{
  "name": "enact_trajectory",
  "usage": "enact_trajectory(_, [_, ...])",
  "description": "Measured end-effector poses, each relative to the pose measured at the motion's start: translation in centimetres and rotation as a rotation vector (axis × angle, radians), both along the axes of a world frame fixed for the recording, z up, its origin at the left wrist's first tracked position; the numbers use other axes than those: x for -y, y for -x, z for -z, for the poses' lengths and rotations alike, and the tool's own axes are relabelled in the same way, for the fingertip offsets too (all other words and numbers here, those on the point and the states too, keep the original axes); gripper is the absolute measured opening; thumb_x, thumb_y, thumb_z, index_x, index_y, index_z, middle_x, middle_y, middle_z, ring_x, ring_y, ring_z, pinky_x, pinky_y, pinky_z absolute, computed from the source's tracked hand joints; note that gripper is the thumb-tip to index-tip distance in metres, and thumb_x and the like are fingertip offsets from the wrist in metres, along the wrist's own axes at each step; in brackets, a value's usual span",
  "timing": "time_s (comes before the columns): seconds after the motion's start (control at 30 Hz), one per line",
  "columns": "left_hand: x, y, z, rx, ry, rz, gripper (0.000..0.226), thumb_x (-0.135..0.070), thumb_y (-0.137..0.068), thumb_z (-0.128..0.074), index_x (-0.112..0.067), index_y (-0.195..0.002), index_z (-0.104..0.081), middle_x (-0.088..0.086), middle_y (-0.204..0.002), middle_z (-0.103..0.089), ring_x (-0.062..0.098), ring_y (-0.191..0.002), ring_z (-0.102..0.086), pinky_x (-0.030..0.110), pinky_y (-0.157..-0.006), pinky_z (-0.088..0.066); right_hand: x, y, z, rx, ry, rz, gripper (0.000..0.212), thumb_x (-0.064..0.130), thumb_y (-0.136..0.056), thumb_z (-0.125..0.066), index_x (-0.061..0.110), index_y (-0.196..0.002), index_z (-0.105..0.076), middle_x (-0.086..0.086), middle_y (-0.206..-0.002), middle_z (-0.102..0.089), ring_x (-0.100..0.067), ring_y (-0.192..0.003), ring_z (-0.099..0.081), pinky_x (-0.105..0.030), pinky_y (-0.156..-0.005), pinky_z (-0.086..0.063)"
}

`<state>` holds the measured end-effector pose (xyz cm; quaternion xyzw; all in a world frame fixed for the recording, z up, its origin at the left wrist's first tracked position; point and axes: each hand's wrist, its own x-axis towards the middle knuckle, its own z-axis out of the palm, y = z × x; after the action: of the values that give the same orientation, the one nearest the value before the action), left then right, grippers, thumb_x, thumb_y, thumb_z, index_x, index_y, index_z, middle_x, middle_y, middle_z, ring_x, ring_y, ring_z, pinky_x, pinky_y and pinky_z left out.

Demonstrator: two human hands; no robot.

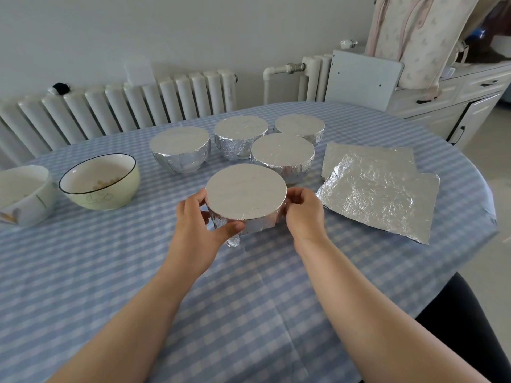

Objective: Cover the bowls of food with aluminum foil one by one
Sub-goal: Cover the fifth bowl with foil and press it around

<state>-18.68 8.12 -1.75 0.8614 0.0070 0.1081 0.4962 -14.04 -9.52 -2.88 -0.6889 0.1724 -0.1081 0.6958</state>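
A foil-wrapped bowl (246, 192) stands in the middle of the table, its top stretched flat. My left hand (200, 225) grips its left side, thumb pressing the crinkled foil at the front. My right hand (302, 211) holds the right side, fingers curled against the foil. Behind it stand several more foil-covered bowls (282, 153). Two uncovered bowls sit at the left: a pale green one (110, 194) with food inside and a white one (33, 203). Loose foil sheets (378, 192) lie at the right.
The table wears a blue checked cloth (249, 299). A white radiator (124, 106) runs along the wall behind it. White cabinets (456, 106) stand at the back right. A dark chair edge (470, 327) shows at the lower right.
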Motion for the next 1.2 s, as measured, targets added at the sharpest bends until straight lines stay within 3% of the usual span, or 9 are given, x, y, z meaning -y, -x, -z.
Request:
enact_trajectory(0.23, [-0.6, -0.3, 0.0, 0.059, -0.040, 0.069, 0.065, -0.038, -0.070, -0.080, -0.049, -0.122, -0.041, -0.008, -0.124, -0.040, 0.005, -0.107, -0.048, 0.028, -0.097, -0.038, 0.8, 1.6, 0.4, 0.038, 0.055, -0.055, 0.032, 0.008, -0.100, -0.037, 0.015, -0.103, -0.068, 0.011, -0.091, -0.069, -0.005, -0.088, -0.065, -0.027, -0.087, -0.051])
enact_trajectory(0.37, [-1.5, -0.8, 0.4, 0.060, -0.131, 0.065, 0.077, -0.037, -0.069, -0.085, -0.034, -0.136, -0.045, -0.006, -0.124, -0.043, 0.008, -0.111, -0.049, 0.034, -0.098, -0.042, -0.3, 3.5, 0.1, 0.115, 0.084, -0.109, 0.030, 0.035, -0.102, -0.043, 0.019, -0.088, -0.065, 0.019, -0.073, -0.064, 0.006, -0.068, -0.056, -0.012, -0.066, -0.044])
enact_trajectory(0.47, [-1.7, -1.0, 0.6, 0.088, -0.200, 0.051, 0.080, -0.043, -0.065, -0.086, -0.033, -0.134, -0.047, -0.008, -0.123, -0.046, 0.007, -0.114, -0.048, 0.041, -0.099, -0.045, -1.1, 4.1, -0.1, 0.149, 0.069, -0.142, 0.017, 0.043, -0.096, -0.055, 0.027, -0.095, -0.062, 0.009, -0.092, -0.067, 0.013, -0.072, -0.060, -0.007, -0.066, -0.043])
enact_trajectory(0.57, [-1.9, -1.0, 0.7, 0.114, -0.229, 0.040, 0.087, -0.043, -0.062, -0.087, -0.031, -0.137, -0.045, -0.008, -0.123, -0.045, 0.012, -0.115, -0.049, 0.044, -0.099, -0.045, -1.3, 4.3, -0.2, 0.163, 0.068, -0.132, 0.005, 0.039, -0.094, -0.060, 0.034, -0.094, -0.060, 0.012, -0.096, -0.069, -0.001, -0.090, -0.065, -0.014, -0.074, -0.047])
enact_trajectory(0.67, [-2.0, -0.9, 0.3, 0.095, -0.220, 0.045, 0.092, -0.055, -0.057, -0.083, -0.030, -0.137, -0.045, -0.009, -0.124, -0.045, 0.012, -0.115, -0.050, 0.040, -0.100, -0.044, -1.1, 4.2, -0.1, 0.186, 0.078, -0.158, 0.020, 0.034, -0.099, -0.053, 0.035, -0.083, -0.065, 0.018, -0.080, -0.070, -0.003, -0.082, -0.065, -0.032, -0.082, -0.052])
enact_trajectory(0.8, [-1.9, -0.3, -0.5, 0.064, -0.169, 0.047, 0.094, -0.070, -0.050, -0.068, -0.026, -0.131, -0.050, -0.010, -0.121, -0.048, 0.004, -0.105, -0.053, 0.024, -0.093, -0.040, -0.6, 2.8, -0.4, 0.103, -0.012, -0.182, 0.023, 0.037, -0.095, -0.050, 0.025, -0.090, -0.068, -0.001, -0.092, -0.073, -0.019, -0.090, -0.066, -0.049, -0.094, -0.051])
enact_trajectory(1.0, [-2.2, -0.5, -0.5, 0.130, -0.187, 0.006, 0.050, -0.058, -0.062, -0.069, -0.030, -0.101, -0.054, -0.020, -0.102, -0.052, -0.001, -0.093, -0.055, 0.017, -0.079, -0.039, 0.6, 0.9, -1.5, 0.033, -0.106, -0.198, 0.014, 0.018, -0.096, -0.049, 0.012, -0.090, -0.060, 0.001, -0.069, -0.058, -0.006, -0.055, -0.054, -0.024, -0.061, -0.047])
enact_trajectory(1.1, [-2.6, -1.0, -0.2, 0.152, -0.175, 0.010, 0.057, -0.055, -0.061, -0.073, -0.023, -0.105, -0.055, -0.020, -0.115, -0.048, 0.009, -0.104, -0.053, 0.019, -0.087, -0.038, 0.6, 0.6, -1.1, 0.036, -0.129, -0.187, 0.019, 0.021, -0.096, -0.050, 0.016, -0.081, -0.059, -0.005, -0.077, -0.056, -0.014, -0.068, -0.053, -0.031, -0.069, -0.045])
enact_trajectory(1.2, [-2.6, -1.5, 0.0, 0.106, -0.094, 0.051, 0.069, -0.050, -0.062, -0.077, -0.017, -0.118, -0.055, -0.049, -0.115, -0.044, 0.006, -0.120, -0.050, 0.024, -0.100, -0.038, 0.1, 0.6, -0.2, 0.013, -0.206, -0.167, 0.021, 0.028, -0.101, -0.049, 0.013, -0.095, -0.062, -0.004, -0.085, -0.061, -0.014, -0.077, -0.056, -0.035, -0.076, -0.050])
